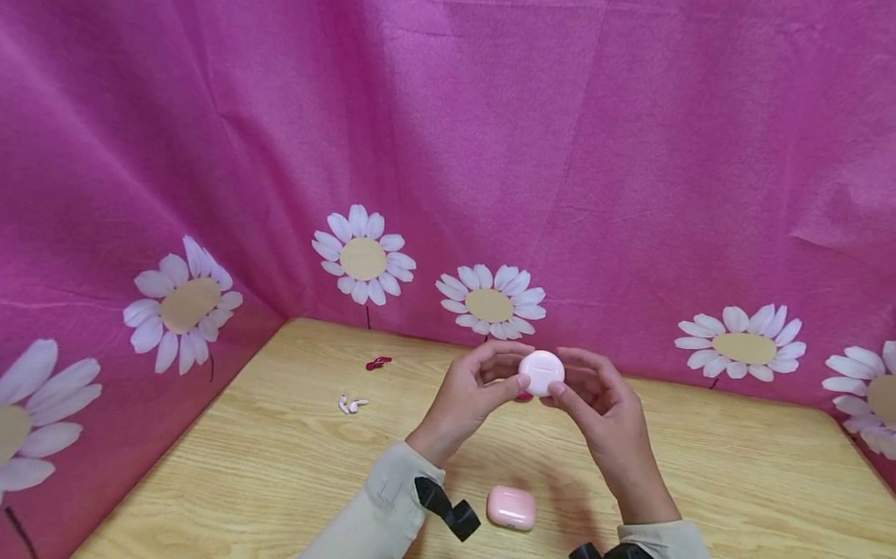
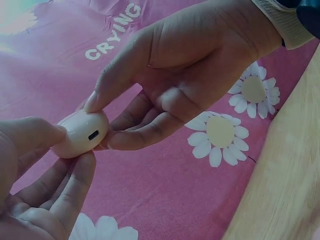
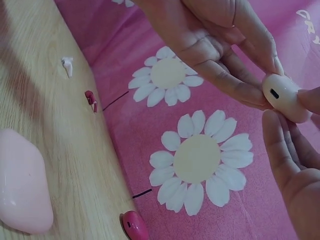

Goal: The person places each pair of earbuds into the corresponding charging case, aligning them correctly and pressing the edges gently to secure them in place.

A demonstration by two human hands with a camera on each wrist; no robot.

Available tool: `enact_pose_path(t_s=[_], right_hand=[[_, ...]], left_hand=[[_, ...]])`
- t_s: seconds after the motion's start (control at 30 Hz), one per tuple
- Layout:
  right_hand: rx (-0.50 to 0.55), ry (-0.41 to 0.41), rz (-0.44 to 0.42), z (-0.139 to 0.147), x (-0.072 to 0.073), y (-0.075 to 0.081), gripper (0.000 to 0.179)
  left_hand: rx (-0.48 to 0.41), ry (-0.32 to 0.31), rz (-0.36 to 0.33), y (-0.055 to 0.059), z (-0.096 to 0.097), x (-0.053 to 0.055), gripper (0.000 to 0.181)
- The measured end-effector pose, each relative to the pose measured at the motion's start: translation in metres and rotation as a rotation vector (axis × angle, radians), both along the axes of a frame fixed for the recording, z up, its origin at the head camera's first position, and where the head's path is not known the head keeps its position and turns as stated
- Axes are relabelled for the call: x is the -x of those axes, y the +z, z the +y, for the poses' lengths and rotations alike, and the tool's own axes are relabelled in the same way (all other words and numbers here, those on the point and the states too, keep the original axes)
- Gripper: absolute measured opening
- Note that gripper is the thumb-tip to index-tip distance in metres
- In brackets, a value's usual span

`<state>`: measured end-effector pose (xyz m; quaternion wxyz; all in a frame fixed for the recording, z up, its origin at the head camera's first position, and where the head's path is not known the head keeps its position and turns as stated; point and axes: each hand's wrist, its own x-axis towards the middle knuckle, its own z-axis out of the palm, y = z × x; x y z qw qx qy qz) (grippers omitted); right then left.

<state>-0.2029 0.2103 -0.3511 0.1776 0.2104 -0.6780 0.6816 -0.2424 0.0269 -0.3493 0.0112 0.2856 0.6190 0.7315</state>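
Observation:
Both hands hold a pale pink, round earbud charging case [image 1: 541,372] up above the table. My left hand [image 1: 461,397] pinches its left side between thumb and fingers. On the opposite side my right hand [image 1: 609,412] pinches it in the same way. A dark charging slot shows on the edge of the case [image 2: 80,134] in the left wrist view. The case looks closed. Below the hands, a larger pink earbud case [image 1: 511,507] lies on the table. Behind the fingers a deep pink case [image 3: 134,226] is partly hidden in the head view.
On the wooden table [image 1: 259,471], two whitish earbuds [image 1: 351,404] lie to the left. Deep pink earbuds [image 1: 378,363] lie farther back. A magenta cloth [image 1: 499,148] with large daisies hangs along the back and left edges.

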Motion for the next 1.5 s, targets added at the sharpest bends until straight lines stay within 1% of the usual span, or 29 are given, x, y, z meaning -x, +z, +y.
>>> enact_pose_path(t_s=[0.13, 0.27, 0.4, 0.63, 0.93, 1.27, 1.5], right_hand=[[-0.026, -0.009, 0.045, 0.0, 0.0, -0.001, 0.041], [0.004, -0.018, 0.061, -0.001, 0.0, -0.002, 0.037], [0.037, -0.028, 0.073, -0.003, 0.002, -0.003, 0.034], [0.042, -0.051, 0.069, -0.006, 0.002, -0.003, 0.033], [0.029, -0.069, 0.066, -0.005, 0.002, -0.004, 0.035], [0.022, -0.069, 0.07, -0.005, 0.001, -0.004, 0.036], [-0.008, -0.07, 0.072, -0.003, 0.001, -0.003, 0.038]], left_hand=[[0.001, 0.02, 0.005, 0.001, 0.001, -0.001, 0.035], [-0.018, 0.031, 0.015, 0.001, 0.003, -0.002, 0.035], [-0.04, 0.023, 0.026, 0.003, 0.004, -0.004, 0.037], [0.004, 0.068, 0.076, 0.022, 0.0, -0.023, 0.028], [0.005, 0.071, 0.071, 0.021, 0.0, -0.022, 0.028], [0.019, 0.076, 0.073, 0.022, 0.0, -0.023, 0.029], [0.025, 0.065, 0.076, 0.022, -0.001, -0.022, 0.032]])
